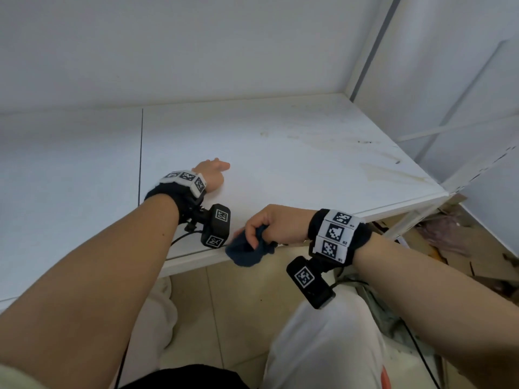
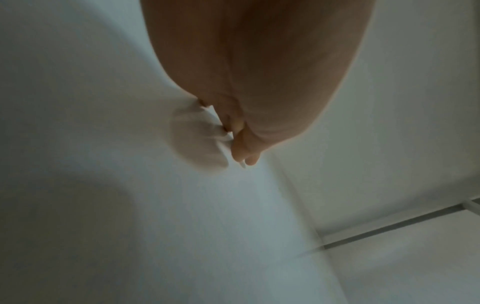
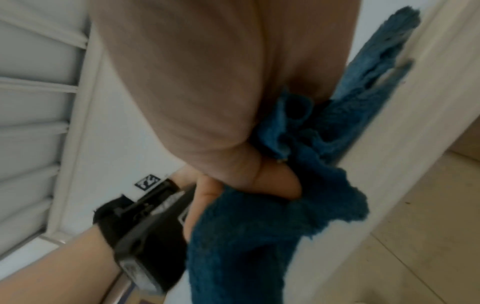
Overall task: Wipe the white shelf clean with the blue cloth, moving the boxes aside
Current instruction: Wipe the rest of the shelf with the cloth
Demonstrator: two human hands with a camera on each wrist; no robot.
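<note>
White flat shelf [image 1: 280, 153] is still showing brownish stains [image 1: 379, 167]; right hand [image 1: 276, 224] is clutching bunched dark-blue cloth [image 1: 247, 252], left hand [image 1: 212, 174] resting relaxed, empty.

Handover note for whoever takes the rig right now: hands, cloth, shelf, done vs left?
Left hand: rests on the white shelf, holds nothing.
Right hand: grips the bunched blue cloth at the shelf's front edge; part of the cloth hangs off.
Boxes: none in view on this stretch of shelf.
Done: boxes off this stretch, it seems.
Left: brownish stains towards the far right corner; wipe there next.
</note>
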